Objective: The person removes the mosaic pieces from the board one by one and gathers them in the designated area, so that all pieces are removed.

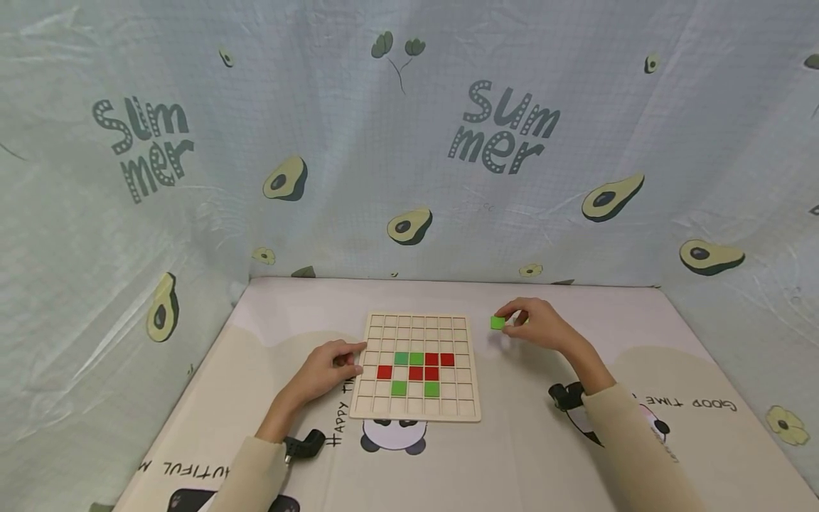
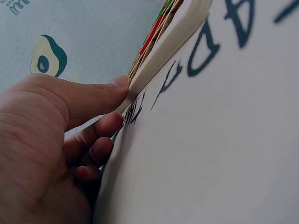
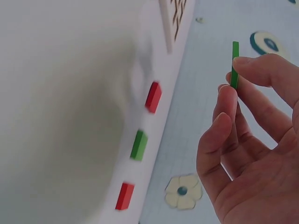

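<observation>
A square wooden grid board (image 1: pixel 416 418) lies flat on the table, with several red tiles (image 1: pixel 384 372) and green tiles (image 1: pixel 399 388) set in its squares. At its left edge is my left hand (image 1: pixel 326 370), the index finger and thumb touching the side. In the left wrist view the thumb (image 2: pixel 100 95) lies straight against the board's edge (image 2: pixel 173 42). Beyond the board's right side my right hand (image 1: pixel 534 323) pinches a small green tile (image 1: pixel 497 323) between thumb and fingers, above the table. The right wrist view has that tile edge-on.
In the right wrist view a red tile (image 3: pixel 153 97), a green tile (image 3: pixel 138 145) and another red tile (image 3: pixel 124 196) lie in a row on the table. A printed cloth curtain (image 1: pixel 345 142) hangs behind the table. Black wrist devices (image 1: pixel 306 445) sit by both forearms.
</observation>
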`<state>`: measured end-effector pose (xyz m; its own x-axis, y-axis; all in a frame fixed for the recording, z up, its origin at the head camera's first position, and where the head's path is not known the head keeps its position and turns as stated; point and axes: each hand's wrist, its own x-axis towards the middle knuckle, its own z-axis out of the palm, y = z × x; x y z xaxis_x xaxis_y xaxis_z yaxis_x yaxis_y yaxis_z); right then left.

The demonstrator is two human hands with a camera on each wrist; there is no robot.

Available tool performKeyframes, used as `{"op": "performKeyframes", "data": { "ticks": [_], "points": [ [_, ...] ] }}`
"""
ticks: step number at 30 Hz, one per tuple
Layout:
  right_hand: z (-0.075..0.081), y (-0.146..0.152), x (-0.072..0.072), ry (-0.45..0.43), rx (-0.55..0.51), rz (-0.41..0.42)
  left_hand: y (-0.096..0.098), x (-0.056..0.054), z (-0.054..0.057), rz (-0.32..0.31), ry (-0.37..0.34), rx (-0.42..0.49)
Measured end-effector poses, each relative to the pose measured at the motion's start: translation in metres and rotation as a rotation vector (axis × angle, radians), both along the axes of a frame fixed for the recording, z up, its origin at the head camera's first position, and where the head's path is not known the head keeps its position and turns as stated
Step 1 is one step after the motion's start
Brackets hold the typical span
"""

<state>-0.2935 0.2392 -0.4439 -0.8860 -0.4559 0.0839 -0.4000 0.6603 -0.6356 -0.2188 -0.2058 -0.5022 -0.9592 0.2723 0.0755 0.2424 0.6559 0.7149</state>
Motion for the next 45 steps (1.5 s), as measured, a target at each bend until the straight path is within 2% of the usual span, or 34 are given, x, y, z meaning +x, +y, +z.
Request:
{"op": "performKeyframes", "data": {
  "ticks": [7, 18, 30, 37, 45],
  "points": [
    [-0.002, 0.023, -0.003, -0.017, 0.023, -0.057, 0.001, -0.001, -0.001, -0.002, -0.012, 0.008],
    [-0.009, 0.056, -0.006, -0.054, 0.03, -0.144, 0.001, -0.001, 0.0, 0.006, 0.014, -0.003],
    [-0.015, 0.084, -0.005, -0.072, 0.052, -0.192, 0.0, -0.001, 0.0, -0.006, 0.013, -0.007],
    [-0.018, 0.1, -0.009, -0.109, 0.057, -0.221, -0.001, 0.0, 0.001, -0.008, 0.017, -0.002],
    [-0.026, 0.109, -0.006, -0.171, 0.063, -0.268, -0.001, 0.0, 0.001, -0.008, 0.011, 0.0]
  ]
}}
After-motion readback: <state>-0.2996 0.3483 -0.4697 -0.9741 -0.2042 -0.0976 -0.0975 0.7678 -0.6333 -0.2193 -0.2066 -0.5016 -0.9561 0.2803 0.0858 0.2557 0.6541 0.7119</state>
